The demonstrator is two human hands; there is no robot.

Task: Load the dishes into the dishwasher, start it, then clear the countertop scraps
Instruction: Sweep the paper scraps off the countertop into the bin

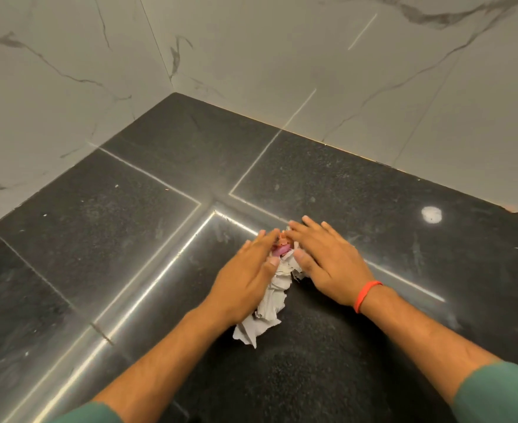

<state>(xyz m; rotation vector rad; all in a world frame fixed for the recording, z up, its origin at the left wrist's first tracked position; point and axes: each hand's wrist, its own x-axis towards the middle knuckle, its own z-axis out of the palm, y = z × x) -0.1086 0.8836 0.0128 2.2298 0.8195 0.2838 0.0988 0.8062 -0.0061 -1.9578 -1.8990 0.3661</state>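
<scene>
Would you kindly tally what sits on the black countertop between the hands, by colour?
Grey-white crumpled paper: 1 heap
Pink-purple scraps: 1 small cluster; pieces too hidden to count
Total: 2 kinds, gathered between the left hand and right hand.

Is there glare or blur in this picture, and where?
Head view: round lamp glare on the dark countertop at right; bright streaks along its seams; wide-angle bending at the edges; left hand and right hand slightly soft over the scraps.
</scene>
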